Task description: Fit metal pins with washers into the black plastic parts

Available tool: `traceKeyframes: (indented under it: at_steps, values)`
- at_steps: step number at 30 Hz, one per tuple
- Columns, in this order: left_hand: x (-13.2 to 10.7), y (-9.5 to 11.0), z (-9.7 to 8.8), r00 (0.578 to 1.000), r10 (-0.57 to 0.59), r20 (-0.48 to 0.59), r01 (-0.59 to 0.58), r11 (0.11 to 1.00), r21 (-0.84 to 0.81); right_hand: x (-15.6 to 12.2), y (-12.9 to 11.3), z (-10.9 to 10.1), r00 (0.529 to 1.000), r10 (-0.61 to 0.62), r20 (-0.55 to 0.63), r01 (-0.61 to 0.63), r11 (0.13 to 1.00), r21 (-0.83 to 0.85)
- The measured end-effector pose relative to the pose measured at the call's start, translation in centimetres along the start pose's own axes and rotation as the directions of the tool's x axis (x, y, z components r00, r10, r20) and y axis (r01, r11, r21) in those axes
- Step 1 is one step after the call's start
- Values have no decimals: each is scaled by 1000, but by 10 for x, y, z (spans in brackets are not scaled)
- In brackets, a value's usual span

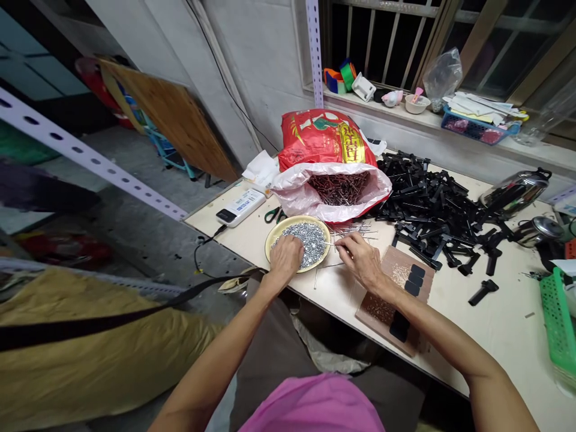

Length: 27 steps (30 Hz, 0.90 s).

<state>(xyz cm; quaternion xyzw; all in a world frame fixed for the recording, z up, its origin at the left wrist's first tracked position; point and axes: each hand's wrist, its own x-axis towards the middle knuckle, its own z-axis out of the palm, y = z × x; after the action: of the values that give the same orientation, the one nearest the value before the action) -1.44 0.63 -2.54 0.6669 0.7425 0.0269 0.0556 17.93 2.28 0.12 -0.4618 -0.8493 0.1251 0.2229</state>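
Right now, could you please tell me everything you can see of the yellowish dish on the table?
The yellowish dish is round and shallow, its material unclear, perhaps plastic or enamel. It sits upright on the pale table near the edge, in front of the red bag, holding a heap of small silvery pieces. The left hand reaches in over its near left side, at the pieces. At its right side, the right hand holds a thin rod that reaches over the rim.
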Motion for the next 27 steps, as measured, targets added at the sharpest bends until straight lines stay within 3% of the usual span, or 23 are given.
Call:
traceKeyframes:
  at_steps: [6,15,22,27]
  values:
    - [1,-2,6,999,-33,12,33,999,-30,5,-6,1,996,56,69,-55,998,-11]
    - [-2,-8,16,989,-51,-140,38,995,-94,10,-10,8,997,57,58,-56,998,-18]
    - [10,8,7,998,53,-34,-57,991,-120,15,-12,11,996,76,34,-77,997,23]
    - [10,7,11,994,-4,-112,-24,969,-247,14,-8,8,995,97,2,-97,994,45]
